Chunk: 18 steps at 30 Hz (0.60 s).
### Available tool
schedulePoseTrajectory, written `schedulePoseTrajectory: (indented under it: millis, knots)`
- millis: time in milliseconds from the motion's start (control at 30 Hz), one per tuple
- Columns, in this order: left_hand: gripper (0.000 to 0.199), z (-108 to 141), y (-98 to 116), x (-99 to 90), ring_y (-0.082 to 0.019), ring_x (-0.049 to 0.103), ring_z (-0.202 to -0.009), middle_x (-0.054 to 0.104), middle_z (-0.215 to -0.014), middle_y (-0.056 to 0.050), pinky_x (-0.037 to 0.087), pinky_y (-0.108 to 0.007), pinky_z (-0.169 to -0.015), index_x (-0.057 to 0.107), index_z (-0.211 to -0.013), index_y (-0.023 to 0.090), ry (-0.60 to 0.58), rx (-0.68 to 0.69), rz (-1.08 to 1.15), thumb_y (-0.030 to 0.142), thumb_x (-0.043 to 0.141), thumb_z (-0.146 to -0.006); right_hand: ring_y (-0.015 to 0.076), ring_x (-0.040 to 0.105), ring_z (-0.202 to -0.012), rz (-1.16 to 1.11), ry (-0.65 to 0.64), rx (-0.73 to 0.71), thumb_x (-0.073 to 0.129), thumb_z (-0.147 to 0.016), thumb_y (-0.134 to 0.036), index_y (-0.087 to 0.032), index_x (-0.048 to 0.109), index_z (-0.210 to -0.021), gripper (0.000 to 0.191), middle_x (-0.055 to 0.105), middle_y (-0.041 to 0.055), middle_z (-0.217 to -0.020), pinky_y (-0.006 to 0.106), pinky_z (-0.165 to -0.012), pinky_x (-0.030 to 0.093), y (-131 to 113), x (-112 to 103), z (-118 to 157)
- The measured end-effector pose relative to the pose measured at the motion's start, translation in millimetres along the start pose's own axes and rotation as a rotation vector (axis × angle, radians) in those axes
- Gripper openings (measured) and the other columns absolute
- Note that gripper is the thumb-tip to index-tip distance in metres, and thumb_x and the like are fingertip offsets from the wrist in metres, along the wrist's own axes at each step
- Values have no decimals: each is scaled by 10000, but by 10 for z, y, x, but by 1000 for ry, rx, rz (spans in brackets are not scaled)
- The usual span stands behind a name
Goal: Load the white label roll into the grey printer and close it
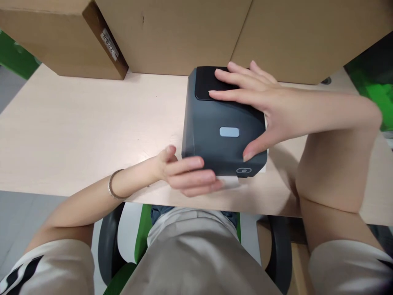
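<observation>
A dark grey boxy device, by its look a label printer (208,131), stands on the light wooden desk in front of me. It has a black panel on top, a pale blue window in the middle and a small round-marked button at its front edge. Across its top and right side lies my right hand (256,98), fingers spread, thumb reaching toward the front. My left hand (190,176) is at the front left corner, fingers stretched out and slightly blurred. White paper (230,181) shows under the front edge, close to those fingertips; I cannot tell whether they touch it.
Large cardboard boxes (184,37) line the back of the desk (76,131). A smaller cardboard box (46,41) with a white label stands at the back left. Below the front edge is a chair with black armrests (110,241).
</observation>
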<state>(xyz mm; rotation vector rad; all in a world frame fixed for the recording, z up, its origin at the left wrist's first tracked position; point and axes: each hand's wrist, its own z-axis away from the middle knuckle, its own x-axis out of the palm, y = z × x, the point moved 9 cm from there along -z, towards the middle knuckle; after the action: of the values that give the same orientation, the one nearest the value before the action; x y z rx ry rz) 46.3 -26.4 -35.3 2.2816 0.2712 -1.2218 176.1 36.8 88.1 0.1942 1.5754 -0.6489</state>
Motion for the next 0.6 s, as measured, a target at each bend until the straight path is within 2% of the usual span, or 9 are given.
schedulePoseTrajectory:
  millis: [67,100,167,233,300,400,500,600]
  knots:
    - [369,38,121,-204,-246,740,-950,743,-862,31,569,-663,-1083,698,-1149,552,150,128,-54,782,546,-904,251,-69,-1652,31,6,-15,525,-868,-832,-291,220,-1699,1037,4,-24,-1762,368,-1346,-106,-27,42,5]
    - [401,42,210,-316,-260,738,-1029,751,-937,14,563,-666,-1100,686,-1210,505,220,219,-62,751,546,-925,268,-67,-1651,49,6,-22,498,-871,-854,-272,211,-1701,1054,4,1,-1763,405,-1349,-94,-35,67,6]
    - [428,29,352,-530,-255,724,-1121,746,-1033,0,600,-588,-1103,663,-1277,426,358,354,-91,688,575,-949,325,-36,-1647,87,21,-55,463,-853,-907,-235,209,-1699,1109,28,59,-1762,521,-1345,-48,-54,109,8]
    - [415,10,473,-660,-220,720,-1133,733,-1061,4,647,-471,-1069,664,-1277,366,457,459,-178,637,573,-976,388,5,-1635,97,62,-95,499,-789,-951,-226,208,-1695,1196,46,85,-1759,606,-1325,-15,-64,130,10]
    - [393,6,558,-706,-190,717,-1127,725,-1068,6,662,-395,-1049,681,-1243,325,517,527,-279,603,536,-1008,428,32,-1623,78,91,-113,582,-718,-960,-255,206,-1692,1260,42,60,-1762,622,-1322,-23,-42,148,11]
    - [384,18,606,-707,-172,710,-1140,721,-1094,9,656,-364,-1064,691,-1208,308,551,554,-371,577,472,-1043,429,31,-1623,51,93,-98,658,-696,-926,-303,201,-1690,1259,31,6,-1764,591,-1338,-44,20,170,8]
    - [383,47,634,-701,-167,711,-1136,722,-1087,4,659,-358,-1060,705,-1165,290,578,568,-419,551,445,-1059,429,37,-1624,60,88,-98,676,-727,-889,-296,188,-1693,1234,27,19,-1764,605,-1338,-26,18,180,17]
    - [374,51,645,-702,-171,712,-1129,722,-1064,-1,666,-368,-1050,716,-1119,283,588,569,-428,545,458,-1056,450,76,-1616,92,119,-88,689,-741,-864,-263,198,-1691,1227,53,66,-1761,664,-1318,33,-83,213,49]
